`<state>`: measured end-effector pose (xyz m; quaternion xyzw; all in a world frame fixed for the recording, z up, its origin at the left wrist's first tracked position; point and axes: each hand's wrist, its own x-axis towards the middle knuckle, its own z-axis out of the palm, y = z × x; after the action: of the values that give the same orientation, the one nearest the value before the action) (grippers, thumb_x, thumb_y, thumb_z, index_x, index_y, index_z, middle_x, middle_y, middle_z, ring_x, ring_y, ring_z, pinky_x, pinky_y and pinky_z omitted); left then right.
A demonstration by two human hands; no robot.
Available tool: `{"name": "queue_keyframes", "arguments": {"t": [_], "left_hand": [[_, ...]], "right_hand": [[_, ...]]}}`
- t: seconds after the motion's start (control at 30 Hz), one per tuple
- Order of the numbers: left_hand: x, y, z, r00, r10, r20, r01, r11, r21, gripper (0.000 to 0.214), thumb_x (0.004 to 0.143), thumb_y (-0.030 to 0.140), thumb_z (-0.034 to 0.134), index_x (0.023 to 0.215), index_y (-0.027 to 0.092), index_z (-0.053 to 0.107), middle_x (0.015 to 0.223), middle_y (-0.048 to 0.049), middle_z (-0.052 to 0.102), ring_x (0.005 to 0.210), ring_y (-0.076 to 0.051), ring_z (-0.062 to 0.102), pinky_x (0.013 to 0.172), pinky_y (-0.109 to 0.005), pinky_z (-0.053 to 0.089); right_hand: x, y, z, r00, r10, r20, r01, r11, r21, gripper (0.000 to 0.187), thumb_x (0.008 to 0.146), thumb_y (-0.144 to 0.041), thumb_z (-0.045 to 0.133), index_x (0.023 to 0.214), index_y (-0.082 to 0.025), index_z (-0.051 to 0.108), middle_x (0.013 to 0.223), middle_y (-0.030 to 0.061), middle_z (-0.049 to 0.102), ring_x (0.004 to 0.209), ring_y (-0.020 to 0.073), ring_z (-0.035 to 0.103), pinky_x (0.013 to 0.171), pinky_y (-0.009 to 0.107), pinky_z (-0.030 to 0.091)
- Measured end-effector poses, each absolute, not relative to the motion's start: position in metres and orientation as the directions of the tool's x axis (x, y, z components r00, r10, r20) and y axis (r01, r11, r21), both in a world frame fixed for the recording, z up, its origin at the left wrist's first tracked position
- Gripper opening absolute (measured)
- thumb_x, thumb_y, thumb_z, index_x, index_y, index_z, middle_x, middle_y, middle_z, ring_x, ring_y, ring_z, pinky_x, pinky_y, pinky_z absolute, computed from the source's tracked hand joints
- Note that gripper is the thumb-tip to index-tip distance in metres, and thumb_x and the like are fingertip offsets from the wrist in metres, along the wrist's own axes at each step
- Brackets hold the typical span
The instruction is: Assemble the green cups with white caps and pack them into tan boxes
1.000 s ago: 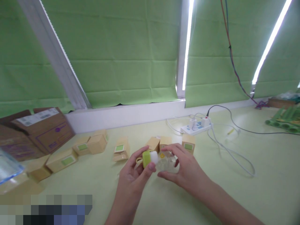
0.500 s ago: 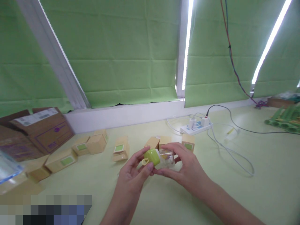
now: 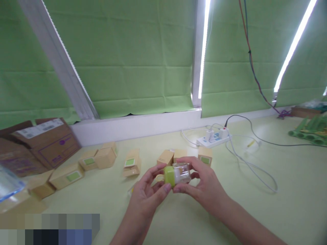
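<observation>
A small clear bottle [image 3: 182, 173] with a green cap [image 3: 169, 175] lies on its side in the air between my hands, its cap pointing left. A pale yellow loop sticks out from the cap's end. The fingers and thumb of my left hand [image 3: 146, 192] are closed round the cap. My right hand [image 3: 204, 182] grips the clear body, thumb below and fingers above. Cap and body are together. Just behind my hands stand small tan boxes [image 3: 165, 157] with several more about; one open box [image 3: 131, 163] with a green label is to the left.
A white power strip [image 3: 214, 139] with plugs and looping cables lies at the back right. At the left stand a large brown carton [image 3: 55, 146] and more tan boxes [image 3: 67, 175]. Green ribbed pieces [image 3: 310, 131] lie far right. A small clear item with yellow [image 3: 252, 144] lies near the cables.
The bottle has turned to lie more level, and its cap has shifted slightly right and down. Both hands still hold it, with my left fingers moved slightly right.
</observation>
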<state>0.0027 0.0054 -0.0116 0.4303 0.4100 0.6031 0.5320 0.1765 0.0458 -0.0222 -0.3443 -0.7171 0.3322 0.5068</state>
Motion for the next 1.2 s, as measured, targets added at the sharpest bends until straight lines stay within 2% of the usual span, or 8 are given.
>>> {"name": "queue_keyframes", "arguments": {"t": [0.47, 0.7, 0.87, 0.97, 1.07, 1.2], "left_hand": [[0.0, 0.004, -0.004, -0.092, 0.995, 0.049, -0.312, -0.075, 0.947, 0.053, 0.074, 0.03, 0.084, 0.122, 0.018, 0.064, 0.125, -0.0099, 0.069, 0.103, -0.022, 0.069, 0.089, -0.03, 0.055], [0.001, 0.005, -0.009, -0.038, 0.997, 0.074, -0.279, -0.082, 0.957, 0.05, 0.075, 0.026, 0.083, 0.12, 0.019, 0.065, 0.115, -0.0082, 0.071, 0.095, -0.019, 0.07, 0.087, -0.029, 0.055], [-0.007, 0.014, -0.022, 0.053, 0.994, 0.099, -0.215, -0.086, 0.973, 0.052, 0.074, 0.03, 0.085, 0.121, 0.019, 0.065, 0.114, -0.0091, 0.073, 0.094, -0.021, 0.072, 0.084, -0.03, 0.056], [-0.011, 0.018, -0.026, 0.063, 0.994, 0.089, -0.173, -0.077, 0.982, 0.053, 0.071, 0.031, 0.087, 0.118, 0.018, 0.067, 0.111, -0.0096, 0.076, 0.093, -0.023, 0.073, 0.08, -0.03, 0.057], [-0.013, 0.017, -0.024, 0.042, 0.998, 0.056, -0.171, -0.048, 0.984, 0.052, 0.072, 0.034, 0.087, 0.118, 0.017, 0.069, 0.101, -0.0088, 0.079, 0.089, -0.022, 0.073, 0.081, -0.03, 0.056], [-0.012, 0.011, -0.021, 0.005, 0.998, 0.064, -0.173, -0.062, 0.983, 0.044, 0.076, 0.038, 0.083, 0.113, 0.016, 0.074, 0.096, -0.0066, 0.08, 0.079, -0.018, 0.071, 0.08, -0.029, 0.056]], "right_hand": [[0.179, 0.049, -0.023, -0.237, 0.828, 0.509, 0.181, 0.552, -0.814, 0.056, 0.068, -0.032, 0.09, 0.117, -0.025, 0.064, 0.117, 0.0059, 0.067, 0.097, 0.0229, 0.066, 0.071, 0.033, 0.059], [0.176, 0.047, -0.025, -0.231, 0.835, 0.499, 0.183, 0.541, -0.821, 0.055, 0.068, -0.03, 0.09, 0.116, -0.025, 0.063, 0.117, 0.0057, 0.067, 0.094, 0.0226, 0.068, 0.073, 0.034, 0.059], [0.174, 0.046, -0.027, -0.257, 0.793, 0.553, 0.177, 0.601, -0.779, 0.057, 0.067, -0.032, 0.091, 0.117, -0.024, 0.064, 0.118, 0.0069, 0.068, 0.1, 0.0237, 0.068, 0.082, 0.036, 0.061], [0.175, 0.046, -0.028, -0.322, 0.763, 0.561, 0.164, 0.628, -0.76, 0.065, 0.069, -0.033, 0.09, 0.127, -0.023, 0.062, 0.127, 0.0098, 0.067, 0.107, 0.0247, 0.066, 0.085, 0.036, 0.063], [0.178, 0.046, -0.03, -0.375, 0.75, 0.545, 0.135, 0.626, -0.768, 0.07, 0.077, -0.031, 0.084, 0.14, -0.024, 0.054, 0.138, 0.0103, 0.062, 0.111, 0.0231, 0.066, 0.087, 0.035, 0.063], [0.178, 0.044, -0.031, -0.372, 0.759, 0.534, 0.086, 0.601, -0.794, 0.068, 0.077, -0.03, 0.083, 0.139, -0.023, 0.056, 0.134, 0.0091, 0.066, 0.108, 0.0224, 0.068, 0.088, 0.035, 0.064]]}}
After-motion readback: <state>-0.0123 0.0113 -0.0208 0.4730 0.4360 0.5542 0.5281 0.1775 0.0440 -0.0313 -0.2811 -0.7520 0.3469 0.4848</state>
